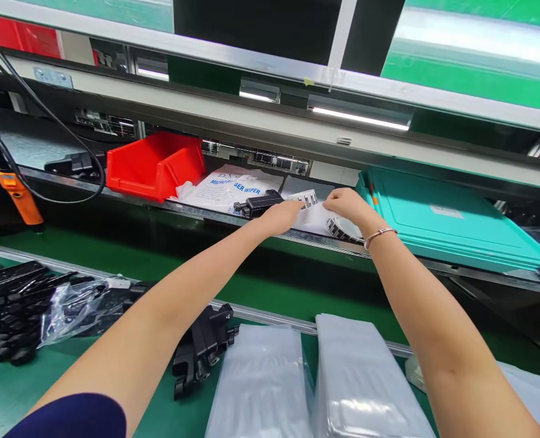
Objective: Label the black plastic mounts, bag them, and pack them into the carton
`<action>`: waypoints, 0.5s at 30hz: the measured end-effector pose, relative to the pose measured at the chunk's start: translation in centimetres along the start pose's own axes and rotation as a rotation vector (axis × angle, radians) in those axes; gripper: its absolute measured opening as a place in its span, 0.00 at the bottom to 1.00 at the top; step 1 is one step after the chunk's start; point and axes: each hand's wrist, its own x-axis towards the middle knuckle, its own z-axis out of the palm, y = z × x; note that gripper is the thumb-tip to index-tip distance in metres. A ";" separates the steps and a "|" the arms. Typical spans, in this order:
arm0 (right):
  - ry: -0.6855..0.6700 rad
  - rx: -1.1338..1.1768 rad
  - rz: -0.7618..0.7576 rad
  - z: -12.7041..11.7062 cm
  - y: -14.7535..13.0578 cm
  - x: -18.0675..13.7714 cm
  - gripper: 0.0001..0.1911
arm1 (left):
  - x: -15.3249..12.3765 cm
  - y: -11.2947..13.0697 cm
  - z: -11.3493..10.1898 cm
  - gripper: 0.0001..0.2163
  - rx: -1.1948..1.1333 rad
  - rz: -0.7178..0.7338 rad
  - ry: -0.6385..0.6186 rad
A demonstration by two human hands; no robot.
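Both my arms reach up to the shelf. My left hand (283,218) is closed, its fingertips at a strip of white labels with black print (307,198). A black plastic part (259,203) lies right behind that hand; whether the hand touches it, I cannot tell. To the right, my right hand (348,205) is closed in a pinch, apart from the strip's visible end. Whatever is between its fingertips is too small to name. Below the right hand sits a roll of printed labels (337,229), partly hidden by the wrist.
A red bin (155,167) and a white wiper packet (238,185) share the shelf with teal trays (456,213). On the green bench lie black parts (204,340), stacked clear bags (356,371) and a pile of black pieces (14,310). An orange tool (20,198) hangs left.
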 end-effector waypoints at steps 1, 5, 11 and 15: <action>0.064 0.029 -0.002 -0.6 0.0 -1.5 0.12 | 0.0 -0.2 0.2 0.23 -0.006 0.003 -0.005; 0.459 0.014 -0.043 -0.7 0.6 -9.7 0.10 | -3.3 1.3 0.2 0.16 -0.157 -0.050 0.173; 0.691 -0.346 -0.476 9.0 1.1 -21.1 0.13 | -14.7 9.6 4.6 0.22 -1.375 -0.205 -0.182; 0.554 -0.195 -0.573 16.0 0.4 -27.2 0.08 | -20.0 13.3 9.5 0.25 -1.748 -0.599 -0.059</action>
